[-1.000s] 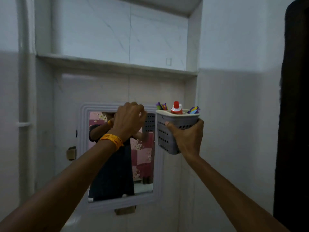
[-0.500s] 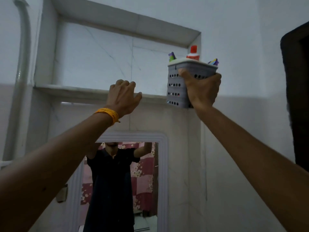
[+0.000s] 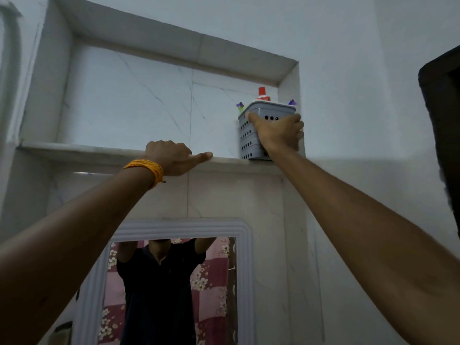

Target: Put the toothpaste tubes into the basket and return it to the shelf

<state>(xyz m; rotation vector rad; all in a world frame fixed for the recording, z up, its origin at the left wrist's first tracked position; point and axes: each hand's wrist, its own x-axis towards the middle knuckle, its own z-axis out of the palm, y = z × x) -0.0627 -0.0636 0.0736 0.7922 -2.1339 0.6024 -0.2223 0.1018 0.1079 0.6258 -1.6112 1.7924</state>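
A grey perforated basket (image 3: 247,135) stands upright on the marble shelf (image 3: 82,151), in the niche's right corner against the side wall. A toothpaste tube with a red cap (image 3: 261,93) sticks up out of it, and coloured ends (image 3: 239,106) poke over the rim at both sides. My right hand (image 3: 278,131) wraps the basket's front face, thumb on the rim. My left hand (image 3: 173,158), with an orange thread band at the wrist, rests on the shelf's front edge, fingers curled over it and thumb stretched along the lip. It holds no object.
The niche (image 3: 159,100) has marble tile at the back and a low top lintel just above the tube cap. A white-framed mirror (image 3: 174,290) hangs below, reflecting a person in a dark shirt. A dark door edge (image 3: 445,125) stands at the right, a white pipe (image 3: 7,41) at far left.
My right hand has lowered the basket from mid-air onto the shelf in the right corner. My left hand has moved from hovering near the shelf to resting on its edge.
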